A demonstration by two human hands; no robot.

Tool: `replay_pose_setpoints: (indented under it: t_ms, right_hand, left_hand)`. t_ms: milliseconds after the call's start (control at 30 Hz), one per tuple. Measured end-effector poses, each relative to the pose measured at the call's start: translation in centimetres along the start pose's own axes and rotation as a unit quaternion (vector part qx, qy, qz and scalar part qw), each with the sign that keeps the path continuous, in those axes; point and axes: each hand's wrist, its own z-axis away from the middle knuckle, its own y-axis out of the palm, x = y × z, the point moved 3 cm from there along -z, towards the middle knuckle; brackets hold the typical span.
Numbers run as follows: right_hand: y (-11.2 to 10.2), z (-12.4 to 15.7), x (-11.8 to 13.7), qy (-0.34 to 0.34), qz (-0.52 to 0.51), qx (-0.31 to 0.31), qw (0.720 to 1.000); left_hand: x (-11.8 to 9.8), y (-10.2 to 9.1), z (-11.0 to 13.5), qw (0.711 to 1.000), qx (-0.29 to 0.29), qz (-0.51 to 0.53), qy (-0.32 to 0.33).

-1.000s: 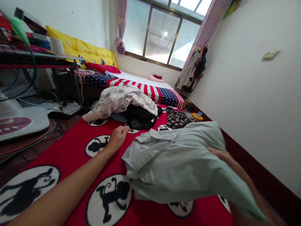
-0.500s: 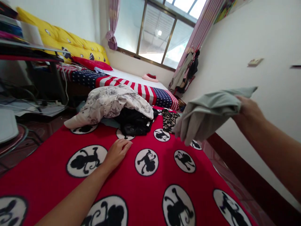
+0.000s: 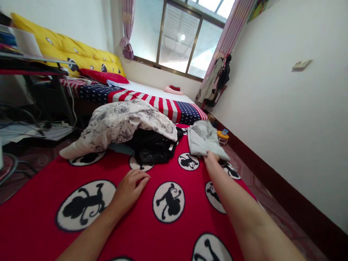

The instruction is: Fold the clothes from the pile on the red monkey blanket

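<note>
A folded pale grey-green garment [image 3: 205,139] lies at the far right of the red monkey-print blanket [image 3: 187,195]. My right hand [image 3: 212,157] reaches out to its near edge, fingers closed on the cloth and partly hidden by it. Palm down on the blanket rests my left hand [image 3: 132,186], holding nothing, its fingers loosely stretched and a little apart. Beyond it is a heap with a white floral cloth [image 3: 119,121] draped over black clothing [image 3: 154,146]. The dark patterned cloth seen earlier is hidden, apparently beneath the grey garment.
Behind the blanket stands a bed with a stars-and-stripes cover [image 3: 163,105] and a red pillow [image 3: 104,76]. A desk [image 3: 35,69] with cables is at left. The wall [image 3: 285,108] runs along the right, with hanging clothes [image 3: 217,79] near the window. A yellow-topped stool [image 3: 223,135] is past the blanket's edge.
My right hand has lowered the grey garment from the air at right onto the far right of the blanket, over the dark patterned cloth. My left hand has stayed on the blanket.
</note>
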Motion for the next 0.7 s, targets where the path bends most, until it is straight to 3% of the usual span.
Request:
replay_pose_setpoints:
  t_ms: [100,200,367,467,533,600,633,700]
  right_hand:
    - [-0.8,2.3,-3.7,0.029,-0.004,0.025,0.999]
    - [-1.9,3.6,-4.3,0.027,0.018,0.091,0.995]
    - [-1.9,4.0,-0.8,-0.063,0.098,0.222,0.968]
    - [-0.3,1.9,3.1,-0.164,0.151,0.237,0.945]
    - [0.8,0.2,5.1,-0.296,0.258,0.211,0.895]
    - [1.6,-1.1,5.1,-0.392,0.402,0.167,0.81]
    - [1.8,-1.7,4.2,-0.396,0.474,0.155,0.771]
    - [1.8,-2.6,1.3,-0.333,0.575,0.16,0.729]
  left_hand:
    - [-0.1,0.1,0.0,1.0,0.005,-0.005,0.006]
    - [-0.2,0.0,0.0,1.0,0.007,-0.012,0.006]
    - [-0.3,0.0,0.0,1.0,0.007,-0.011,0.002]
    - [-0.2,0.1,0.0,1.0,0.007,-0.012,0.0]
    - [-0.2,0.1,0.0,1.0,0.006,-0.014,-0.002]
    - [-0.2,0.0,0.0,1.0,0.007,-0.015,-0.002]
    - [-0.3,0.0,0.0,1.0,0.008,-0.015,-0.001]
    - [-0.3,0.0,0.0,1.0,0.01,-0.015,0.0]
